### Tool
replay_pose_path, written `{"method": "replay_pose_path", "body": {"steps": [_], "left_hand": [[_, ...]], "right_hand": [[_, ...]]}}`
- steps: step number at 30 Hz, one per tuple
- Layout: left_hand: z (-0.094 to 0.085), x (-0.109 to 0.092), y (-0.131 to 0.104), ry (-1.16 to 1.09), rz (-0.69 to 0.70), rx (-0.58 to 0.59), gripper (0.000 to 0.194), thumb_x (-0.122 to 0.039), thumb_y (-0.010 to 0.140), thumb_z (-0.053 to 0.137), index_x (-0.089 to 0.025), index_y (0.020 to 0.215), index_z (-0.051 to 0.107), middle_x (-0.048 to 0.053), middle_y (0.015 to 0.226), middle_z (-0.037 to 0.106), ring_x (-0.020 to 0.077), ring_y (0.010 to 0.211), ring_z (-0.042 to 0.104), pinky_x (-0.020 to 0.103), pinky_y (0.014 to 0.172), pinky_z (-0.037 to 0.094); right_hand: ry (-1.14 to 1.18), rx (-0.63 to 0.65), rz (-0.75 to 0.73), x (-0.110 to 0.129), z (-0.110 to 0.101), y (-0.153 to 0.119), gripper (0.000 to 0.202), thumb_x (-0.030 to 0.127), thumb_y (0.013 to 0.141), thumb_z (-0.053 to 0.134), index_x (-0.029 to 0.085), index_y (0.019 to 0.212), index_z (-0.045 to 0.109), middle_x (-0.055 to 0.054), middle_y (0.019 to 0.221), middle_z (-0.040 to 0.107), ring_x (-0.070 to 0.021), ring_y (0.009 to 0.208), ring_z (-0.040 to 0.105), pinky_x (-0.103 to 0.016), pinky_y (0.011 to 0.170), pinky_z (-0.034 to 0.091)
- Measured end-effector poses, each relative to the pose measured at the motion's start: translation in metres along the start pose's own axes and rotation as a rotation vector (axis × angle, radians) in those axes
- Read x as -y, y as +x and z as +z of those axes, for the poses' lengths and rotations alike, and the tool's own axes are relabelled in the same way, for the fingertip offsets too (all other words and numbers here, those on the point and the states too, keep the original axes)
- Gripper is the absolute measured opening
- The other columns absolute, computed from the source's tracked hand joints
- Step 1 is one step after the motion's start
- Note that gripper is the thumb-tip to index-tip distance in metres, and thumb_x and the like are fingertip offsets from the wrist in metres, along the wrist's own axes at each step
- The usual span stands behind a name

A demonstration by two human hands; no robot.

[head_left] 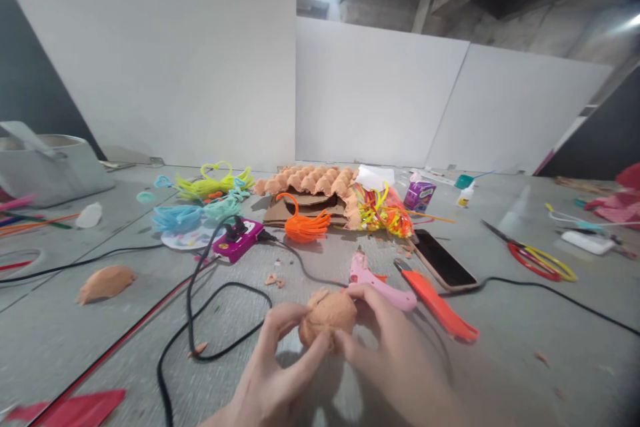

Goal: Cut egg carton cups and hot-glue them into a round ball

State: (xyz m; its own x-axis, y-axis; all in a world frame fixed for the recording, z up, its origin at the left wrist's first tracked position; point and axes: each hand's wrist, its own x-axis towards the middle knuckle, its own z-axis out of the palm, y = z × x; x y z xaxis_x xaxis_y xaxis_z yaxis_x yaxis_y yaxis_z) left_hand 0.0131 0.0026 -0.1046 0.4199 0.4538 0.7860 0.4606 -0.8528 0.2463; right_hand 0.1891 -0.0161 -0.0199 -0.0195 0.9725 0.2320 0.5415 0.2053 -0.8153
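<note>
Low at the centre, a rounded orange-brown egg-carton piece (327, 321) is held between both hands. My left hand (280, 353) pinches it from the left with thumb and fingers. From the right, my right hand (383, 347) grips it the same way, and the two thumbs meet near its lower front. Just beyond lies a pink hot glue gun (380, 285), with an orange utility knife (440, 307) to its right. Another egg-carton piece (107, 283) rests on the floor at the left. The large egg carton (320, 180) stands farther back.
A purple power strip (239, 240) has black cables looping left of my hands. An orange pipe-cleaner bundle (306, 223), a phone (444, 260), scissors (535, 257) and a glue bottle (465, 197) lie around. White panels (375, 93) rise behind; a grey basket (55, 170) stands left.
</note>
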Motion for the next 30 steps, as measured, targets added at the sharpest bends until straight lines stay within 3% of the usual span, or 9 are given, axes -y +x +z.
{"method": "replay_pose_path", "body": {"steps": [8, 19, 30], "left_hand": [[0.0001, 0.001, 0.003, 0.005, 0.022, -0.015, 0.04, 0.0, 0.085, 0.043, -0.022, 0.116, 0.056, 0.011, 0.121, 0.036, 0.0208, 0.111, 0.046, 0.035, 0.085, 0.056], [-0.0024, -0.0014, 0.0026, 0.0, 0.013, 0.003, 0.042, 0.001, 0.083, 0.043, -0.021, 0.117, 0.055, 0.011, 0.121, 0.035, 0.0205, 0.111, 0.046, 0.034, 0.086, 0.056], [0.0005, -0.0014, 0.0015, 0.023, -0.053, 0.011, 0.042, 0.001, 0.084, 0.044, -0.023, 0.118, 0.054, 0.01, 0.119, 0.037, 0.0207, 0.106, 0.054, 0.037, 0.083, 0.059]], "right_hand": [[-0.012, 0.048, 0.06, 0.0089, -0.0047, 0.0028, 0.027, 0.014, 0.063, 0.063, 0.017, 0.089, 0.061, -0.002, 0.082, 0.071, -0.0169, 0.074, 0.067, -0.021, 0.065, 0.055], [0.021, 0.044, 0.023, 0.0065, -0.0032, 0.0022, 0.023, 0.014, 0.065, 0.062, 0.018, 0.088, 0.059, 0.0, 0.082, 0.071, -0.015, 0.073, 0.067, -0.02, 0.064, 0.053], [-0.021, 0.042, 0.068, 0.0033, -0.0024, 0.0024, 0.021, 0.019, 0.068, 0.062, 0.02, 0.088, 0.059, 0.0, 0.081, 0.07, -0.0165, 0.073, 0.066, -0.021, 0.063, 0.053]]}}
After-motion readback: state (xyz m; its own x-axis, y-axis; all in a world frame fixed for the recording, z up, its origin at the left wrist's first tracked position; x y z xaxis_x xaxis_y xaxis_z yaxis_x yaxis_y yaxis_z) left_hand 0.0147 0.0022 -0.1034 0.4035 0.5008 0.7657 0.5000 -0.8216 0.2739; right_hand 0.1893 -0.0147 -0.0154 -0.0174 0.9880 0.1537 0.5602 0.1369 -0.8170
